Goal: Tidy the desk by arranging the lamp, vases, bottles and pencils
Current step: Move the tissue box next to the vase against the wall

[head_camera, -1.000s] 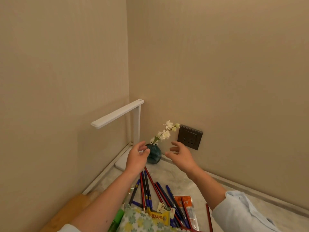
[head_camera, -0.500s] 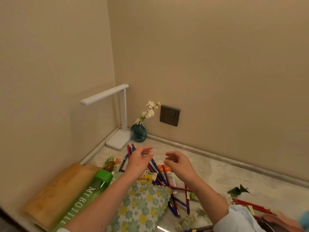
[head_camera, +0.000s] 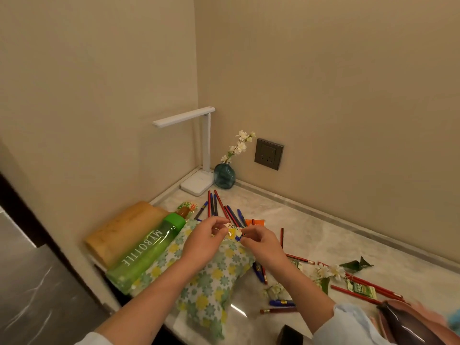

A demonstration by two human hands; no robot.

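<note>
The left hand (head_camera: 202, 241) and right hand (head_camera: 262, 244) meet over a floral pouch (head_camera: 211, 277), both pinching a yellow packet (head_camera: 232, 233), with the pencils (head_camera: 219, 207) fanned just beyond at twelve o'clock, the lamp (head_camera: 206, 145) and vase (head_camera: 224, 176) farther that way, and the green bottle (head_camera: 146, 252) at nine.

Warm, rather dim light; a white glare on the marble desk (head_camera: 293, 220) near its front edge; lower right corner blurred.

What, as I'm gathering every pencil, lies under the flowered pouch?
Blue and red pencils stick out from under the pouch at its right edge. The cloth hides the rest, so any more beneath cannot be seen.
</note>
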